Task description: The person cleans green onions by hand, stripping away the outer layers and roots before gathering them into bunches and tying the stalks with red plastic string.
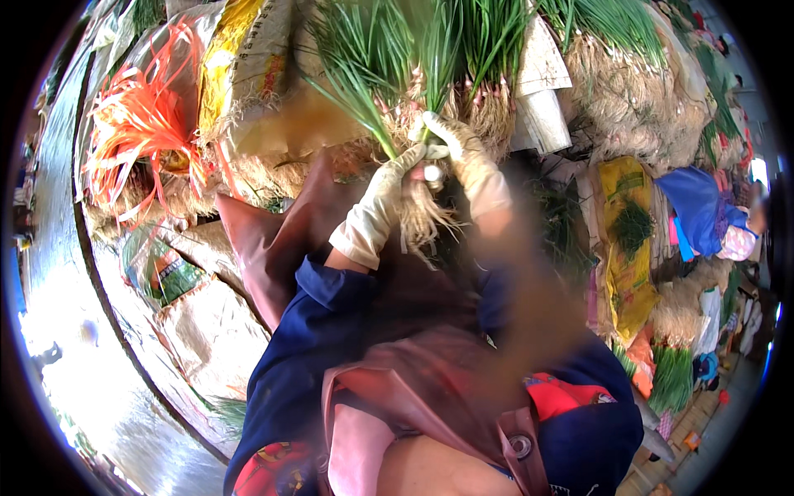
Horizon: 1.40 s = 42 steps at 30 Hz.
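Both my hands wear off-white gloves and meet in front of me at a small bunch of spring onions. My left hand (382, 198) is closed around the lower stems, with green leaves sticking out above it. Pale stringy roots (426, 217) hang down between the hands. My right hand (467, 157) is bent over the same bunch from the right, its fingers closed on the stems. Right behind them lies a heap of spring onions (364, 41), leaves pointing away and roots towards me. Brownish smears blur parts of the picture, including my right forearm.
Orange plastic strips (141, 124) lie in a tangle at the left, beside a yellow and white woven sack (227, 58). More rooted spring onions (628, 91) are piled at the far right. A person in blue (695, 207) is at the right. A brownish-red apron (430, 355) covers my lap.
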Available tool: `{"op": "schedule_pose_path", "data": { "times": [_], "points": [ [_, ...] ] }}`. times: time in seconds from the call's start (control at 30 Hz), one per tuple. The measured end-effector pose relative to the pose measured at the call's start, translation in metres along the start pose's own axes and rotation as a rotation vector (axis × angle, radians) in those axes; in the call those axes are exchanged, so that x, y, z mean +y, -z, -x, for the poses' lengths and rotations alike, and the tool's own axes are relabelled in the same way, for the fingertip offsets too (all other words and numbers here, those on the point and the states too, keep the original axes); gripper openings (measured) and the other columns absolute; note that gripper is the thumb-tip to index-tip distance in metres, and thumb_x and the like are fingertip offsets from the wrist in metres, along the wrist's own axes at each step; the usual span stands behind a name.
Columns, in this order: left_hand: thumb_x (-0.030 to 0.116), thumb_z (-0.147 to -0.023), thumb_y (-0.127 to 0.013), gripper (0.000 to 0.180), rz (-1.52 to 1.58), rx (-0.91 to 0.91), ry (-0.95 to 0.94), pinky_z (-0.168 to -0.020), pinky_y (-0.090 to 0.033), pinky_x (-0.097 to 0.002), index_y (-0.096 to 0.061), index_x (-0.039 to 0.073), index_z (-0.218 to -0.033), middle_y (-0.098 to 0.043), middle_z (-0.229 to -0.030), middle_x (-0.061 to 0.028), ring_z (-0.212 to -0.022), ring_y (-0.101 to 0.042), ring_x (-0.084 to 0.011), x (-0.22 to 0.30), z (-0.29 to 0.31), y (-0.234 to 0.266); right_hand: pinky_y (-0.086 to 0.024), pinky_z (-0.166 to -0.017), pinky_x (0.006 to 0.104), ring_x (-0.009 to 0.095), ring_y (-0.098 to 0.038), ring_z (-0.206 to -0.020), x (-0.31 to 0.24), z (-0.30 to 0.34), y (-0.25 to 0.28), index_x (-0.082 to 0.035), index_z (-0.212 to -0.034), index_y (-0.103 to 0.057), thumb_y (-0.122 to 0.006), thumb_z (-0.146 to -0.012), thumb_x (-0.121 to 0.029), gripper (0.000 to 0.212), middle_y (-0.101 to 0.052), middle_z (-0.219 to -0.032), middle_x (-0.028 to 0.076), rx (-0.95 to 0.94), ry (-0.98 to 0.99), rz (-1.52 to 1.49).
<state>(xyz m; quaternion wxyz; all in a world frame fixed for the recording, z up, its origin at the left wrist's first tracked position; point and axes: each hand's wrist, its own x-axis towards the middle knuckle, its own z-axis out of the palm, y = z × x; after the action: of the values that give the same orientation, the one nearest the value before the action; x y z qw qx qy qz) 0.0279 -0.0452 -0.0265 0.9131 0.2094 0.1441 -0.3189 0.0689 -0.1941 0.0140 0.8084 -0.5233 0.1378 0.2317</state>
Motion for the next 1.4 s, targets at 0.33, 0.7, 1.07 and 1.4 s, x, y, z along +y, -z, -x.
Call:
{"op": "schedule_pose_path", "data": {
  "times": [0.33, 0.7, 1.07, 1.4],
  "points": [
    [0.019, -0.094, -0.05, 0.029, 0.201, -0.085, 0.067, -0.067, -0.043, -0.0357, -0.054, -0.004, -0.11, -0.044, -0.057, 0.0001, -0.057, -0.046, -0.0169, 0.022, 0.034, -0.018, -0.046, -0.054, 0.0206, 0.009, -0.06, -0.065, 0.015, 0.0, 0.019, -0.005, -0.089, -0.063, -0.06, -0.09, -0.024, 0.019, -0.064, -0.074, 0.001, 0.21, 0.259, 0.304],
    [0.02, -0.093, -0.054, 0.031, -0.071, -0.08, -0.325, -0.074, -0.043, -0.0311, -0.052, 0.002, -0.117, -0.041, -0.066, 0.0049, -0.066, -0.045, -0.0093, 0.056, 0.053, -0.029, -0.048, -0.069, 0.0295, 0.014, -0.059, -0.069, -0.016, 0.019, 0.039, -0.014, -0.087, -0.066, -0.064, -0.081, -0.047, 0.034, -0.067, -0.082, 0.001, 0.11, -0.003, 1.842],
    [0.024, -0.092, -0.058, 0.039, -0.383, 0.193, -0.234, -0.063, -0.049, -0.0227, -0.053, 0.001, -0.124, -0.06, -0.077, 0.0009, -0.067, -0.058, -0.0115, 0.061, 0.048, -0.015, -0.05, -0.06, 0.03, 0.017, -0.061, -0.067, -0.094, -0.025, 0.082, -0.006, -0.081, -0.063, -0.063, -0.086, -0.02, 0.016, -0.065, -0.076, 0.009, 0.875, 0.925, 1.857],
    [0.026, -0.089, -0.062, 0.03, -0.526, 0.41, -0.211, -0.041, -0.029, -0.0171, -0.062, 0.01, -0.114, -0.064, -0.078, 0.0031, -0.054, -0.049, -0.0024, 0.063, 0.053, -0.031, -0.046, -0.06, 0.0264, 0.011, -0.056, -0.063, -0.075, -0.058, 0.016, -0.01, -0.084, -0.066, -0.063, -0.085, -0.021, 0.012, -0.062, -0.071, -0.002, 0.339, 0.262, 0.681]
  ]
}}
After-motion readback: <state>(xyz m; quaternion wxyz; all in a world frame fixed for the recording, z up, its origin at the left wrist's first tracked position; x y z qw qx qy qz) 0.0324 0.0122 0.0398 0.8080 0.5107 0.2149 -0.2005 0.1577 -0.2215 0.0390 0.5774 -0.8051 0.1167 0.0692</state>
